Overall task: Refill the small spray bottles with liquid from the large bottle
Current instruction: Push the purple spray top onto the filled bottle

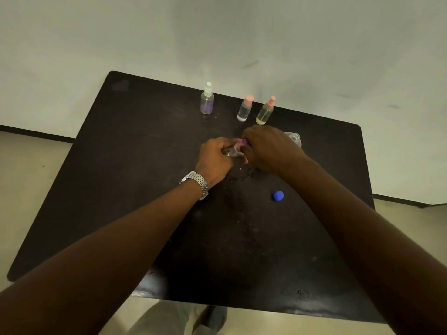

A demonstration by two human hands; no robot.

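Your left hand [215,158] grips a small bottle [232,152] beside the blue cap [277,196]; your right hand [268,148] pinches its purple top [244,142]. You seem to be twisting it; next, keep the bottle upright.

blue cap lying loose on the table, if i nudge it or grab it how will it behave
The blue cap looks like small rigid plastic, so probably very light and stiff. It seems to lie tilted on the table, so a nudge may set it rolling in a curve. Wet-looking specks nearby suggest it could be slippery.
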